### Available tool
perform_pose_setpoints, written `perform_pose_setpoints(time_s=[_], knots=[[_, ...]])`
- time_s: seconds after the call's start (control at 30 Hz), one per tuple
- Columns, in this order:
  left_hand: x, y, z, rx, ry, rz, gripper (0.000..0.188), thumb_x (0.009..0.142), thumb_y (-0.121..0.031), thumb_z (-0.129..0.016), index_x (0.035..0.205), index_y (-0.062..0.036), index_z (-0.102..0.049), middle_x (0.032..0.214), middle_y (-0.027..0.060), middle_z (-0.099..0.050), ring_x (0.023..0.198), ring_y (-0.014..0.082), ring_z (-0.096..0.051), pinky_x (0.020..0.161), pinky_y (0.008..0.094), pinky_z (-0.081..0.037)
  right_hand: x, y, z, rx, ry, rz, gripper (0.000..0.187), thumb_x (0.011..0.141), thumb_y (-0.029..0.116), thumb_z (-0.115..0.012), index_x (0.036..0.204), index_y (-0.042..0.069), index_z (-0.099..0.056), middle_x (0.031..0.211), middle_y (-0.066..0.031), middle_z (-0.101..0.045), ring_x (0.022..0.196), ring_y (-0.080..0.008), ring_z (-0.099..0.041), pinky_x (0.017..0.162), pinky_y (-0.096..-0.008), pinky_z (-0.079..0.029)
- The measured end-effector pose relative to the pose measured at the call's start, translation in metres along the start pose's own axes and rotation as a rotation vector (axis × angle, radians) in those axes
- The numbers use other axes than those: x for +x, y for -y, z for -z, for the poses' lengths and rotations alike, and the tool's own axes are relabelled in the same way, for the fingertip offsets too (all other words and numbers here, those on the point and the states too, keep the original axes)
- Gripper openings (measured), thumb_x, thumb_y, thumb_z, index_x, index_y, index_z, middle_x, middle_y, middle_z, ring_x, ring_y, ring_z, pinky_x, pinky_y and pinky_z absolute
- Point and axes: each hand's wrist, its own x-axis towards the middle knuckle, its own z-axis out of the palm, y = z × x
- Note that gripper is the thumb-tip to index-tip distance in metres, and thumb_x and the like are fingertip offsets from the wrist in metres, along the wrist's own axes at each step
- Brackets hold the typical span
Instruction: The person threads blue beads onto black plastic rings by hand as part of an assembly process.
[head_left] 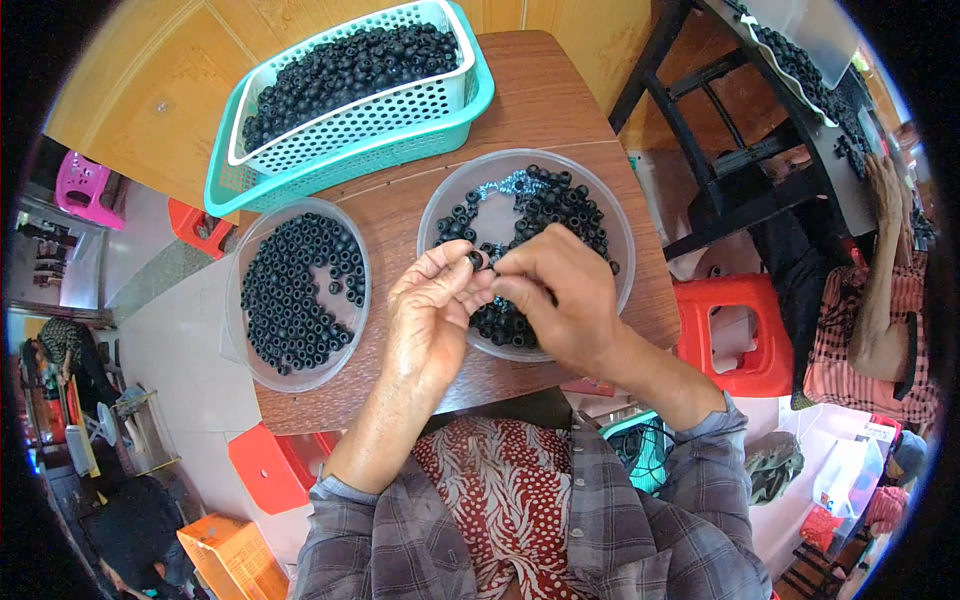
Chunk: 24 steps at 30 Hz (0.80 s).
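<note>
My left hand [425,310] pinches a small black ring-shaped piece [475,260] between thumb and fingertips. Close against it, the fingers of my right hand [570,300] are pinched together; what they hold, if anything, is too small to make out. Both hands are over the near left part of a round clear tub [626,230]. Inside that tub lie loose black pieces [560,205] and a cluster of small silvery-blue bits [515,184]. To the left, another round clear tub [366,265] holds many black rings [290,290], their holes showing.
A white perforated basket [350,126] full of black pieces sits in a turquoise basket [440,140] at the back of the wooden table [550,85]. Red stools [755,375] stand beside it. At right, another person's arm [880,270] reaches to a dark table with black pieces.
</note>
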Motion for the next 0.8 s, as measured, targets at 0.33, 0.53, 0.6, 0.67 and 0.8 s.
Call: perform_pose_setpoints(time_s=[0.33,0.53,0.6,0.67,0.8], knots=[[0.008,0.011,-0.004,-0.181,-0.038,0.075,0.015,0.083,-0.001,-0.060,0.098,-0.0002,-0.059,0.092,0.0111,-0.064,0.084,0.0192,-0.061,0.075,0.0315,-0.050,0.000,-0.002,-0.010,-0.168,0.044,0.277,0.015,0.069,0.004,-0.068,0.082,0.003,-0.060,0.078,-0.0090,-0.056,0.066,-0.0253,-0.052,0.058,-0.0355,-0.044],[0.005,0.005,0.001,-0.133,0.039,0.116,0.015,0.082,-0.004,-0.061,0.096,-0.0007,-0.060,0.091,0.0111,-0.063,0.075,0.0169,-0.057,0.069,0.0307,-0.046,0.028,-0.066,-0.007,-0.314,0.022,-0.045,0.012,0.073,0.003,-0.065,0.084,0.003,-0.064,0.078,-0.0127,-0.059,0.077,-0.0309,-0.057,0.066,-0.0388,-0.044],[0.003,0.003,-0.001,-0.104,0.033,0.122,0.014,0.082,-0.006,-0.062,0.095,-0.0009,-0.060,0.090,0.0103,-0.062,0.074,0.0160,-0.054,0.067,0.0291,-0.043,0.029,-0.094,-0.015,-0.393,0.072,-0.021,0.015,0.071,0.002,-0.064,0.086,0.004,-0.064,0.077,-0.0123,-0.057,0.077,-0.0310,-0.056,0.066,-0.0399,-0.044],[0.001,0.001,0.001,-0.106,0.025,0.131,0.012,0.082,-0.006,-0.062,0.093,-0.0013,-0.059,0.088,0.0095,-0.061,0.072,0.0158,-0.053,0.065,0.0284,-0.041,0.032,-0.106,-0.021,-0.466,0.126,0.004,0.018,0.070,0.000,-0.062,0.087,0.005,-0.065,0.076,-0.0120,-0.056,0.077,-0.0311,-0.054,0.065,-0.0410,-0.044],[-0.001,0.002,0.012,-0.173,0.084,0.137,0.015,0.082,-0.002,-0.061,0.096,0.0003,-0.060,0.090,0.0140,-0.063,0.071,0.0166,-0.057,0.064,0.0289,-0.044,0.038,-0.112,-0.037,-0.607,0.206,0.074,0.026,0.065,-0.003,-0.058,0.087,0.008,-0.066,0.074,-0.0112,-0.052,0.075,-0.0307,-0.052,0.064,-0.0423,-0.042]])
